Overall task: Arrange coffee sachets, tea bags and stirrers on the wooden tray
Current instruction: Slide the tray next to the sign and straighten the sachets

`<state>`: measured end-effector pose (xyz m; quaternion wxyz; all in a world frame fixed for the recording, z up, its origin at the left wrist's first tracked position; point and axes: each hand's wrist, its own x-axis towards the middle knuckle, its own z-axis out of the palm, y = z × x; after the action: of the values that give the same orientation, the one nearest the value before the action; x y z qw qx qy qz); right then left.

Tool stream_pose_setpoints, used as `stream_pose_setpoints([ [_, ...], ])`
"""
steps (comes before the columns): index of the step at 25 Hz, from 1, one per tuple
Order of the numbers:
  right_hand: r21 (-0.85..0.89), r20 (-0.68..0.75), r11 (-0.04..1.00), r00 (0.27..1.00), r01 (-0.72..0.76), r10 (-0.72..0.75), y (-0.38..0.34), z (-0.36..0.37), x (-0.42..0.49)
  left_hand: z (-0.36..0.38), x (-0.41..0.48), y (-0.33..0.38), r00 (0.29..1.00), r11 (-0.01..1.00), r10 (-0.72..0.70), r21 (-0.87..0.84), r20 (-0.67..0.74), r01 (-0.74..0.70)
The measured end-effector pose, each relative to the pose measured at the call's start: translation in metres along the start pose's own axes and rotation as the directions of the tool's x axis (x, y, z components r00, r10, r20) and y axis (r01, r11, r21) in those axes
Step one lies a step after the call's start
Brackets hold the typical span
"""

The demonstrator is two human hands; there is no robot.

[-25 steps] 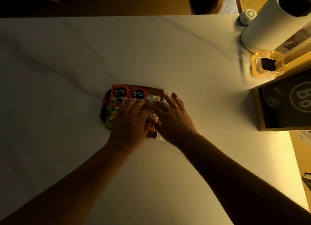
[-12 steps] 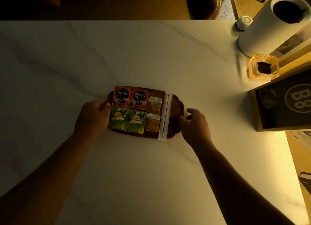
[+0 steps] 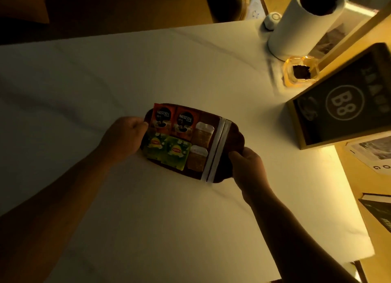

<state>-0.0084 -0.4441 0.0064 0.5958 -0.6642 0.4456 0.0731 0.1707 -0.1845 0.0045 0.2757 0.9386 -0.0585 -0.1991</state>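
A dark wooden tray (image 3: 235,140) sits mid-table. On it lie two red coffee sachets (image 3: 174,119) at the back, two green tea bags (image 3: 167,148) in front of them, two clear brown sachets (image 3: 200,145) to their right, and two white wrapped stirrers (image 3: 216,150) side by side. My left hand (image 3: 122,137) grips the tray's left edge. My right hand (image 3: 248,166) grips its front right edge.
A white marble table (image 3: 148,70) carries the tray. At the back right stand a white paper roll (image 3: 302,26), a small white round object (image 3: 273,20), an amber glass dish (image 3: 300,72) and a framed black B8 sign (image 3: 347,100). Books lie off the right edge.
My hands left the sachets and moved out to the tray's two ends, then closed on its edges. The tray now lies rotated slightly clockwise in the view.
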Motion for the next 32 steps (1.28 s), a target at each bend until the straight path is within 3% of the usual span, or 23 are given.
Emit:
stream_pose_setpoints([
  [4,0.251,0.069,0.962,0.993,-0.107,0.092,0.024,-0.035,-0.004,0.050,0.013,0.088,0.983,0.984,0.155,0.073,0.103,-0.162],
  [6,0.296,0.064,0.943,0.989,-0.150,0.137,0.031,-0.042,0.004,0.063,0.018,0.120,0.974,0.965,0.224,0.133,0.024,-0.225],
  [10,0.250,0.075,0.957,0.989,-0.145,0.130,0.042,-0.050,0.016,0.050,0.037,0.124,0.960,0.973,0.186,0.173,-0.210,-0.150],
  [14,0.123,0.041,0.987,0.994,-0.106,0.101,0.044,-0.052,0.016,0.047,0.033,0.088,0.989,0.975,0.090,0.214,-0.119,-0.063],
  [16,0.165,0.065,0.977,0.990,-0.138,0.129,0.040,-0.053,0.017,0.047,0.031,0.072,0.995,0.960,0.016,0.280,-0.095,0.011],
  [19,0.237,0.107,0.949,0.976,-0.209,0.189,0.037,-0.058,0.019,0.053,0.033,0.062,0.999,0.971,-0.027,0.236,0.034,0.018],
  [25,0.359,0.105,0.898,0.967,-0.253,0.230,0.051,-0.080,0.012,0.064,0.048,0.100,0.997,0.986,0.059,0.153,0.043,-0.065],
  [32,0.165,0.034,0.960,0.975,-0.224,0.221,0.072,-0.127,0.008,0.115,0.060,0.178,0.972,0.978,0.153,0.111,0.177,-0.174],
])
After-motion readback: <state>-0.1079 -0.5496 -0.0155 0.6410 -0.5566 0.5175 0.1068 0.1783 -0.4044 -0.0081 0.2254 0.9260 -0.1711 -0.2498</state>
